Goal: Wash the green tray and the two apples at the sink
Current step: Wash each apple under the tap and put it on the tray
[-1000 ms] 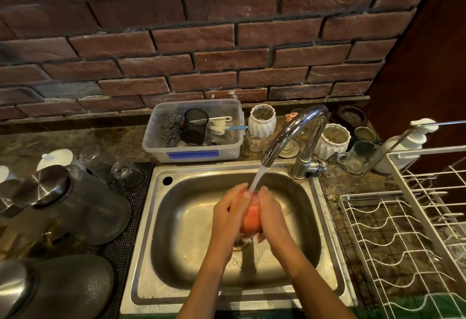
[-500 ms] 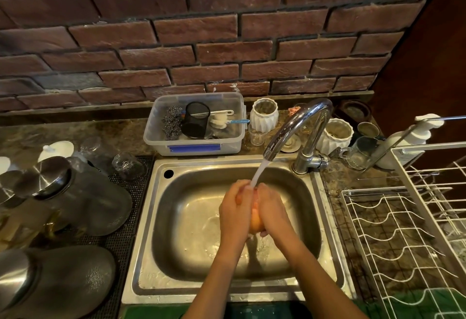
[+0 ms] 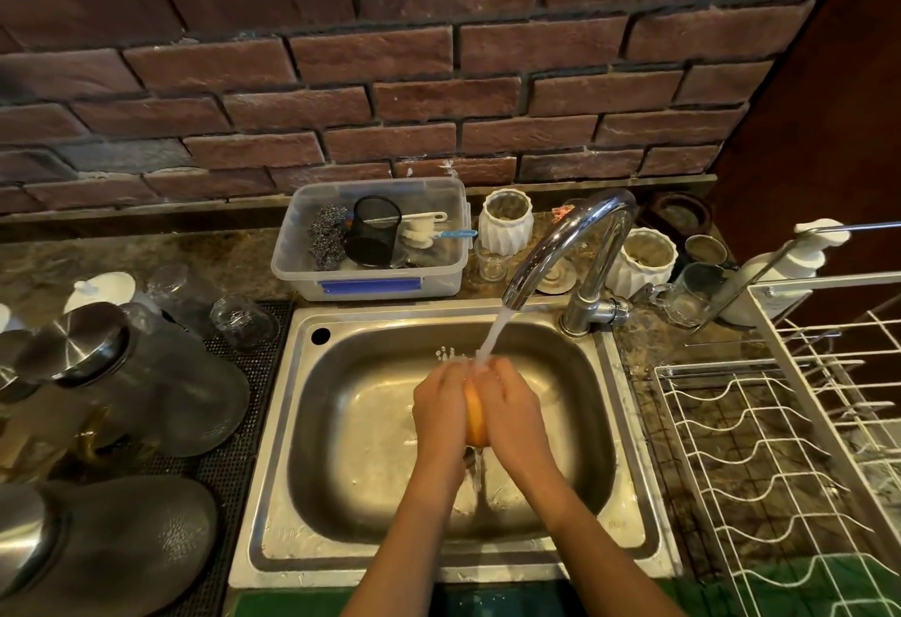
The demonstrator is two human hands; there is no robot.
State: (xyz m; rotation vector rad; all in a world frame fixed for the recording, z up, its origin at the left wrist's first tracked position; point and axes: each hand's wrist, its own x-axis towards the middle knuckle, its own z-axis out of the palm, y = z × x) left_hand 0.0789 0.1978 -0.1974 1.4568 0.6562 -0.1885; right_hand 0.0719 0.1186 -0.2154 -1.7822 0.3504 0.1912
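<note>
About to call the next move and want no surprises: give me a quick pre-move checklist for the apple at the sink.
1. Apple held between left hand and right hand: ok.
2. Water running from tap onto the hands: ok.
3. Apple above the sink basin: ok.
4. Wire rack has free space: ok.
5. Second apple located: cannot tell, not in view.
6. Green tray washed: cannot tell.

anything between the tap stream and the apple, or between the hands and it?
Nothing visible. The left hand and right hand press directly on either side of the apple over the sink. Water from the faucet falls unobstructed onto the fingertips at the apple's top.
</note>
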